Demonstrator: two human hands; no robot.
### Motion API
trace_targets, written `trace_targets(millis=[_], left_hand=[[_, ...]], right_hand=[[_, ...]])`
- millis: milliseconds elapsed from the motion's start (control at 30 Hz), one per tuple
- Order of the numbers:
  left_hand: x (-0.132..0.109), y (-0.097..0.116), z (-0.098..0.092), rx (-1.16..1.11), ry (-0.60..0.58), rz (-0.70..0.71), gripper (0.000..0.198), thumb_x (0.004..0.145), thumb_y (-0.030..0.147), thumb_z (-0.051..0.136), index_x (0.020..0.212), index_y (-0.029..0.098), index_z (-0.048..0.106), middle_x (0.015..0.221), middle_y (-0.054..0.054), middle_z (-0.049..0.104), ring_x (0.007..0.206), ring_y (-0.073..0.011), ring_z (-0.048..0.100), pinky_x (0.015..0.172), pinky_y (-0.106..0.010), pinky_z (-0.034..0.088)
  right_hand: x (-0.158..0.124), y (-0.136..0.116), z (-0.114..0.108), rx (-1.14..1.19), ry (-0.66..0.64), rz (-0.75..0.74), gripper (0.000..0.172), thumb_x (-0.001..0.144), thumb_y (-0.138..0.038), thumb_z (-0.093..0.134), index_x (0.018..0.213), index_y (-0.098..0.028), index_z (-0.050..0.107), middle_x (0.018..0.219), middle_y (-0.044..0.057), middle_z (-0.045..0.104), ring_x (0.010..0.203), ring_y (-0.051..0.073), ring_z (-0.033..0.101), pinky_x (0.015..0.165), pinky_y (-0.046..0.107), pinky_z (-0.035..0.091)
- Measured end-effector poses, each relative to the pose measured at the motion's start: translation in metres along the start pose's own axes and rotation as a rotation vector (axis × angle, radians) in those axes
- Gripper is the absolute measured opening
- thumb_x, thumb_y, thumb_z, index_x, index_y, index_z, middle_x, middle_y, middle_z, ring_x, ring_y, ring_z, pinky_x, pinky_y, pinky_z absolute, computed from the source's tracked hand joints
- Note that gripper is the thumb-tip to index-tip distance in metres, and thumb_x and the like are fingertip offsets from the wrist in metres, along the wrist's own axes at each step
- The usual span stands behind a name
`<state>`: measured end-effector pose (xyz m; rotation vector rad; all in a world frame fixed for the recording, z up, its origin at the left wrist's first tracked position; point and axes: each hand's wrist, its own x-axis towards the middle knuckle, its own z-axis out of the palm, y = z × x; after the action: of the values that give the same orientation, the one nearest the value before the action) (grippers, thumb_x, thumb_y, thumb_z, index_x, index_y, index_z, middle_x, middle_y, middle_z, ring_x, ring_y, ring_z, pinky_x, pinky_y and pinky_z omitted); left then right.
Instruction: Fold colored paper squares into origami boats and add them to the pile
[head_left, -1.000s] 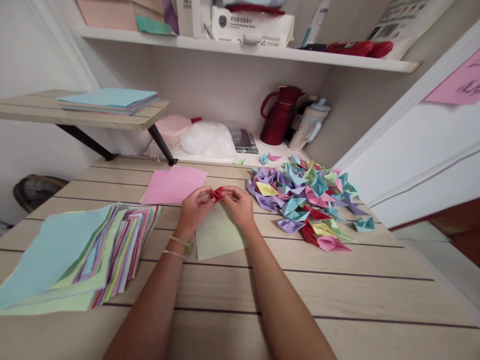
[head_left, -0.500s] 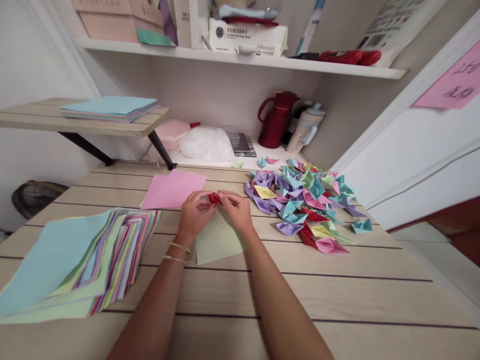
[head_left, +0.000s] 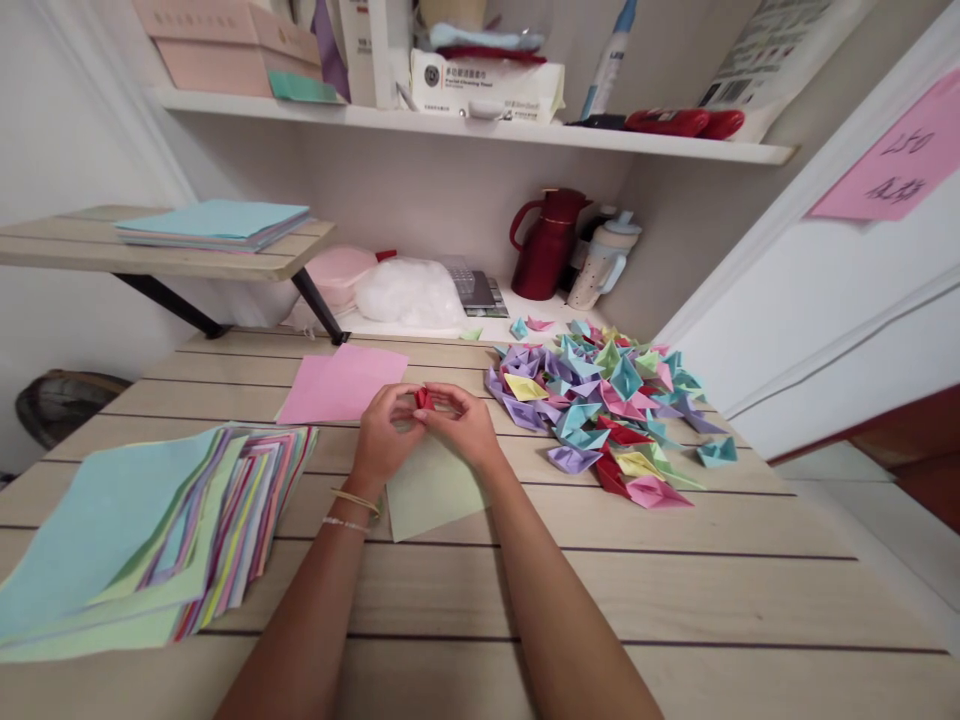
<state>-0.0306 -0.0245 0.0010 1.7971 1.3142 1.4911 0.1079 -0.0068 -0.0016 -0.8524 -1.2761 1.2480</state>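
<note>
Red paper, one, folded (head_left: 425,400): pinched by left hand (head_left: 385,432) and right hand (head_left: 468,428), above green sheet (head_left: 433,497). Boats (head_left: 625,380), heaped, rightward.

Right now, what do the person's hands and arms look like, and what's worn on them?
The left hand and right hand are gloveless; no sleeves show. The left wrist wears a thin yellowish band and a pale bracelet. The right wrist shows nothing worn.
</note>
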Motion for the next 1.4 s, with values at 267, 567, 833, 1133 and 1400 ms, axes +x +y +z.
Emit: trace_targets(millis=[267,567,833,1133,1400], left_hand=[[0.001,-0.001,-0.003,0.127,0.094,-0.01,0.037,0.07,0.019,0.066,0.107,0.02,0.061,0.103,-0.006,0.064,0.095,-0.0198,0.061,0.084,-0.032,0.05],[0.002,-0.006,-0.003,-0.008,0.082,-0.056,0.044,0.066,0.015,0.067,0.109,0.019,0.059,0.106,-0.008,0.063,0.096,-0.0199,0.061,0.08,-0.031,0.05],[0.002,0.003,-0.004,-0.099,-0.052,-0.115,0.034,0.07,0.023,0.07,0.102,0.02,0.063,0.104,-0.006,0.068,0.098,-0.0192,0.062,0.09,-0.033,0.046],[0.008,-0.003,-0.005,-0.263,0.12,-0.306,0.033,0.061,0.028,0.076,0.09,0.015,0.065,0.079,-0.003,0.067,0.068,-0.0124,0.06,0.064,-0.023,0.047],[0.009,-0.002,-0.005,-0.267,0.161,-0.303,0.026,0.066,0.04,0.072,0.073,0.016,0.064,0.071,-0.001,0.066,0.064,-0.013,0.058,0.063,-0.024,0.046]], right_hand=[[0.003,0.002,0.0,0.104,0.049,-0.009,0.039,0.065,-0.038,0.076,0.099,-0.02,0.069,0.095,0.006,0.072,0.088,0.019,0.068,0.084,0.035,0.055],[0.006,0.0,-0.004,0.179,0.18,-0.029,0.04,0.065,-0.035,0.076,0.101,-0.02,0.067,0.099,0.008,0.071,0.087,0.018,0.067,0.085,0.034,0.053],[0.002,-0.004,-0.002,0.241,-0.025,0.077,0.055,0.06,-0.033,0.079,0.11,-0.022,0.061,0.097,0.006,0.07,0.088,0.019,0.067,0.082,0.035,0.054],[0.008,0.007,-0.008,0.177,0.213,0.065,0.036,0.055,-0.036,0.082,0.08,-0.018,0.063,0.066,0.0,0.066,0.059,0.013,0.06,0.058,0.026,0.051],[0.008,0.004,-0.008,0.141,0.302,0.009,0.03,0.063,-0.039,0.075,0.07,-0.019,0.054,0.061,-0.005,0.059,0.055,0.009,0.053,0.055,0.021,0.043]])
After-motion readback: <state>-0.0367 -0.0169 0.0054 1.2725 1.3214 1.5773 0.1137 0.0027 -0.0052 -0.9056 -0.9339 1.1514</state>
